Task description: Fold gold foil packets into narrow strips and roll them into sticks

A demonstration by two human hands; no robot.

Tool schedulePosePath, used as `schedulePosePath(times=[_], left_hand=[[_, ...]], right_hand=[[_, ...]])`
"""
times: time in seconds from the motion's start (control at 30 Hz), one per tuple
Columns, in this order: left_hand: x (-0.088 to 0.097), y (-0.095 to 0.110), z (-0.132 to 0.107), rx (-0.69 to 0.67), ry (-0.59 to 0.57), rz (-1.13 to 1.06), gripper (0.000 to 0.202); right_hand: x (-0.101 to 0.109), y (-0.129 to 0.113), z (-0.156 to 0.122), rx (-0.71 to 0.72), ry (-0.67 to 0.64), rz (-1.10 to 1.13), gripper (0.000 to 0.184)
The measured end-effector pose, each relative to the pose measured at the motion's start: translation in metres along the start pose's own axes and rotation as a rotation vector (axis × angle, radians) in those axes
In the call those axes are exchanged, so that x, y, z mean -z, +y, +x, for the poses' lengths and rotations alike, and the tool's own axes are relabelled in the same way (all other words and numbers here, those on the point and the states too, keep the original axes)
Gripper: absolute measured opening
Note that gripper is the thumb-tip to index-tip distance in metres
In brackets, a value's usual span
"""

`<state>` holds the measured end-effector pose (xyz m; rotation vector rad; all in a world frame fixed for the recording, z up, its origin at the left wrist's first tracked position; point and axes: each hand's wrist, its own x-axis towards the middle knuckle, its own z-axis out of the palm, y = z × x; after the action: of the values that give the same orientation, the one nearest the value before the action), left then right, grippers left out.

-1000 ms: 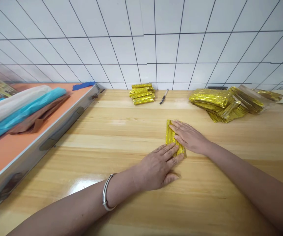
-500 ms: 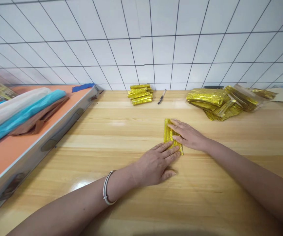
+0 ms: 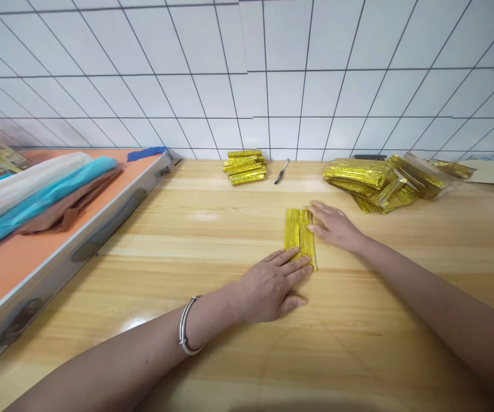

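Observation:
A folded piece of shiny gold foil (image 3: 292,228) lies flat on the wooden table (image 3: 212,252), with a lengthwise seam down its middle. My left hand (image 3: 275,283) rests on its near end, fingers stretched out and pressing lightly from above, the thumb apart. A silver bangle is on that wrist. At the foil's right edge is my right hand (image 3: 335,228), its fingers extended and slightly spread, the fingertips at or just beside the edge. Neither hand is wrapped around anything. The foil's near end is partly hidden under my left fingers.
Folded gold foil strips (image 3: 245,167) are stacked at the back, with a pen (image 3: 282,171) beside them. A looser gold foil pile (image 3: 358,174) lies back right. Left stands an orange-topped surface (image 3: 101,209) with a raised side, bearing a blue roll (image 3: 45,197). A tiled wall (image 3: 285,91) closes the back.
My right hand has slid right, off the foil's top to its right edge, uncovering more of the foil. My left hand stays almost where it was.

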<state>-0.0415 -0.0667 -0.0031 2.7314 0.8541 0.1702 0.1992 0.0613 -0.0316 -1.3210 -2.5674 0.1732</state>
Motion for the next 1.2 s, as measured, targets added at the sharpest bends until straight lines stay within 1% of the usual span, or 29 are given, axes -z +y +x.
schedulePosePath(times=[0.1,0.17,0.23,0.27,0.3,0.33,0.37,0.4,0.47,0.6,0.7,0.8,0.83,0.87,0.93,0.97,1.0,1.03,1.1,1.17,1.2], left_hand=[[-0.001,-0.001,0.000,-0.003,0.001,-0.004,0.062],[-0.002,-0.001,0.000,-0.008,0.007,-0.009,0.063],[-0.001,-0.001,-0.001,-0.011,0.008,-0.016,0.063],[0.000,-0.001,-0.001,-0.010,0.007,-0.022,0.063],[0.001,-0.002,-0.001,-0.007,0.005,-0.028,0.063],[0.001,-0.002,-0.001,-0.004,0.002,-0.036,0.062],[0.002,-0.002,0.000,0.000,-0.002,-0.045,0.062],[0.003,-0.002,0.000,0.004,-0.006,-0.055,0.062],[0.004,0.000,0.001,0.012,-0.016,-0.076,0.063],[0.006,0.012,-0.007,0.015,-0.075,-0.127,0.074],[0.017,0.024,-0.023,-0.023,-0.139,-0.182,0.077],[0.040,0.030,-0.035,-0.134,-0.185,-0.295,0.067],[0.047,0.030,-0.036,-0.135,-0.184,-0.344,0.064],[0.053,0.028,-0.033,-0.118,-0.158,-0.369,0.059],[0.057,0.020,-0.022,-0.043,-0.009,-0.314,0.049],[0.055,0.016,-0.014,-0.012,0.039,-0.264,0.046],[0.049,0.012,-0.005,-0.013,0.082,-0.214,0.044],[0.041,0.008,0.003,-0.013,0.082,-0.168,0.044],[0.023,0.004,0.016,-0.018,0.044,-0.081,0.047],[0.007,0.004,0.021,-0.003,0.038,-0.015,0.051],[0.001,0.005,0.021,0.003,0.053,0.004,0.051]], right_hand=[[0.003,0.010,0.015,-0.039,0.075,0.004,0.061],[0.006,0.009,0.017,-0.045,0.124,0.012,0.058],[0.009,0.000,0.014,-0.001,0.172,0.047,0.053],[0.009,-0.006,0.012,0.061,0.175,0.075,0.051],[0.009,-0.013,0.010,0.131,0.142,0.094,0.049],[0.008,-0.020,0.008,0.210,0.072,0.094,0.049],[0.006,-0.026,0.007,0.260,0.009,0.083,0.049],[0.005,-0.030,0.007,0.276,-0.045,0.064,0.050],[0.002,-0.037,0.007,0.262,-0.113,0.018,0.052],[0.001,-0.039,0.009,0.219,-0.129,-0.026,0.054],[0.001,-0.038,0.008,0.223,-0.125,-0.029,0.054],[-0.001,-0.038,0.008,0.225,-0.121,-0.027,0.054],[-0.001,-0.038,0.008,0.223,-0.120,-0.026,0.054],[-0.002,-0.038,0.008,0.219,-0.119,-0.025,0.054],[-0.002,-0.038,0.009,0.213,-0.121,-0.020,0.054],[-0.002,-0.038,0.009,0.210,-0.122,-0.017,0.054],[-0.002,-0.038,0.009,0.208,-0.124,-0.012,0.054],[-0.003,-0.037,0.010,0.207,-0.125,-0.008,0.054],[-0.003,-0.037,0.010,0.203,-0.122,-0.001,0.054],[-0.003,-0.036,0.010,0.206,-0.113,0.001,0.054],[-0.004,-0.036,0.010,0.209,-0.110,0.000,0.054]])
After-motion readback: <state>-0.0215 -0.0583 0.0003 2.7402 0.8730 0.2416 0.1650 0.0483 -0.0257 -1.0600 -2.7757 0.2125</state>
